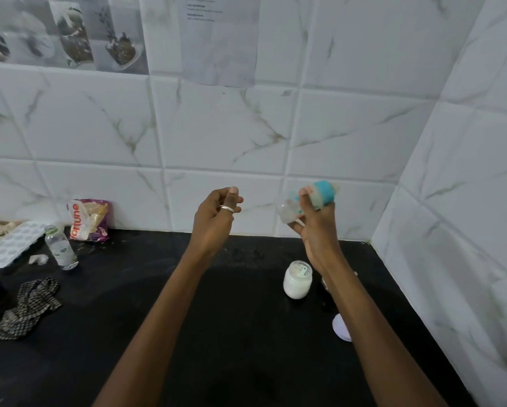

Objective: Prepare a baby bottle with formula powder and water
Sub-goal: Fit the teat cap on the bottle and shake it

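My right hand (315, 227) holds a baby bottle (308, 201) with a blue collar, lying nearly sideways and blurred, raised in front of the tiled wall. My left hand (215, 218) is lifted beside it, a ring on one finger, fingers loosely curled with nothing in them. Below my right wrist, an open glass jar of white formula powder (296, 280) stands on the black counter (217, 318), with a pale scoop (302, 271) resting inside. A white lid (340, 327) lies flat behind my right forearm. A small clear water bottle (60, 248) stands far left.
A purple food packet (89, 220) leans on the wall at left. Beside it lies a white ice tray (10, 243), a crumpled paper scrap (38, 259) and a checked cloth (26, 306). Tiled walls meet at the right corner.
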Tool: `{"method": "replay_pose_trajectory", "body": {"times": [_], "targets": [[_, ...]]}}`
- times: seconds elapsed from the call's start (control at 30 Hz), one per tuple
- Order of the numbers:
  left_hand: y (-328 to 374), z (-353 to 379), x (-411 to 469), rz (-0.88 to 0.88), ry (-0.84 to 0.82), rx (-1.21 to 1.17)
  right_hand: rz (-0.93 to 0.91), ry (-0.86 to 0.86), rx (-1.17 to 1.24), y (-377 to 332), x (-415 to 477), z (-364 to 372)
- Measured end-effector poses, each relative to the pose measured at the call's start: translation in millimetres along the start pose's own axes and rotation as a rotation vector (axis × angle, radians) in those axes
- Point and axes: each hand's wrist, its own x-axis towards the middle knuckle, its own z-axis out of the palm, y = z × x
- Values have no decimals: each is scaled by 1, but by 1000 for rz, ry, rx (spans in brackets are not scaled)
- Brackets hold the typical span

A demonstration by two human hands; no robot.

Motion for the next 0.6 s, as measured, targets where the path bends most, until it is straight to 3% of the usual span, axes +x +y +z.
{"method": "replay_pose_trajectory", "body": {"times": [0.1,0.23,0.37,0.43,0.53,0.6], "targets": [[0,0,3,-3,0,-10,37,-196,-275,8,-4,-3],[0,2,3,1,-4,-5,-6,-9,-4,2,3,-5],[1,3,5,7,-2,5,10,-160,-243,4,3,-5],[0,4,6,1,-7,-9,-6,-123,-191,0,4,-8],[-1,5,5,-1,-9,-6,-25,7,74,-1,7,-9],[-1,5,5,2,-5,-3,1,-73,-52,4,2,-8]]}}
